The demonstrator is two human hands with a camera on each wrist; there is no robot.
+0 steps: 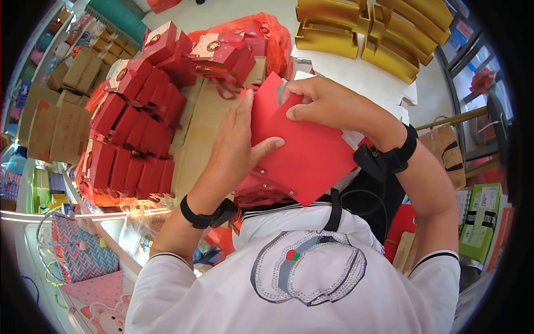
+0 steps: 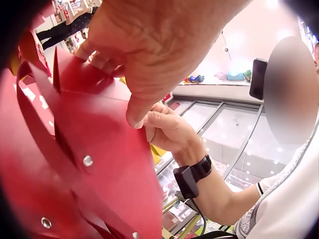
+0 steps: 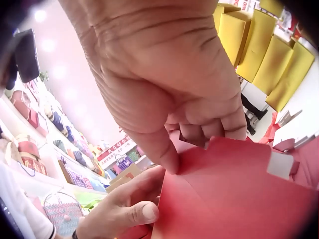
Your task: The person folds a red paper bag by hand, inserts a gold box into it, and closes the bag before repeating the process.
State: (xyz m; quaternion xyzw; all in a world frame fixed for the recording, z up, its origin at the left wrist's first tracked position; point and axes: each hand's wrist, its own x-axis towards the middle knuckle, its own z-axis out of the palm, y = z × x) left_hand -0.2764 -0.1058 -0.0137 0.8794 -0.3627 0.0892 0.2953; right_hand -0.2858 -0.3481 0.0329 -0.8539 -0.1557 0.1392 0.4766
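Observation:
A red paperboard gift box [image 1: 308, 158], with a cut flap at its top, is held in front of the person's waist. The left hand [image 1: 236, 131] grips its left side, thumb lying over the near face. At the top edge the right hand [image 1: 334, 106] pinches the flap, its fingers curled over the edge and thumb on the near face. In the left wrist view, metal rivets [image 2: 87, 161] and a red strap [image 2: 47, 114] show on the box side. The right wrist view shows a pale slot [image 3: 280, 165] near the box's upper edge.
Red gift boxes [image 1: 136, 111] are stacked at the left on a brown cardboard surface [image 1: 192, 125]. Gold box trays [image 1: 384, 33] stand on a white table at the back right. A red plastic bag [image 1: 272, 36] lies behind. Cardboard cartons [image 1: 58, 125] stand far left.

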